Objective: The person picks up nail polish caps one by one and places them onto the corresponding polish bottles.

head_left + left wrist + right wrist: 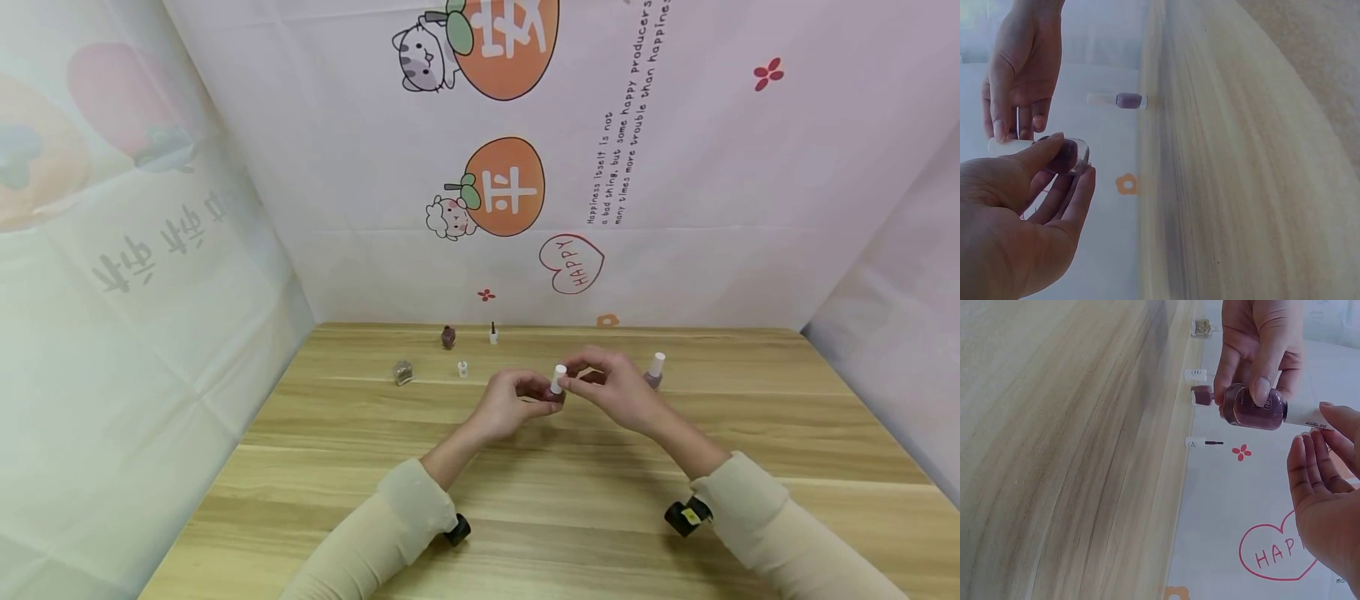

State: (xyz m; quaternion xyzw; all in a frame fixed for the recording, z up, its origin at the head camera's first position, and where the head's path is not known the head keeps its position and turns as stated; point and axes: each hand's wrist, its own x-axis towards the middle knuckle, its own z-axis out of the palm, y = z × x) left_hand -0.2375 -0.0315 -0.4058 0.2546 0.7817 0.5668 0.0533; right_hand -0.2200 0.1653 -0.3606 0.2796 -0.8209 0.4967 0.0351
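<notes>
In the head view my left hand [510,406] grips a dark plum nail polish bottle [554,397] by its glass body. The bottle's white cap [558,378] points up, and the thumb and fingers of my right hand [615,390] pinch it. The right wrist view shows the left thumb lying across the bottle [1254,415], with the cap [1300,414] still on its neck. Just right of my right hand stands a capped mauve nail polish bottle [653,379], touched by neither hand.
At the back left are an uncapped dark nail polish bottle [448,337] and a white cap with its brush upward [493,336]. Nearer stand a clear glittery bottle [403,372] and a small white cap [462,368]. A printed cloth [360,275] hangs behind the wooden table [330,483].
</notes>
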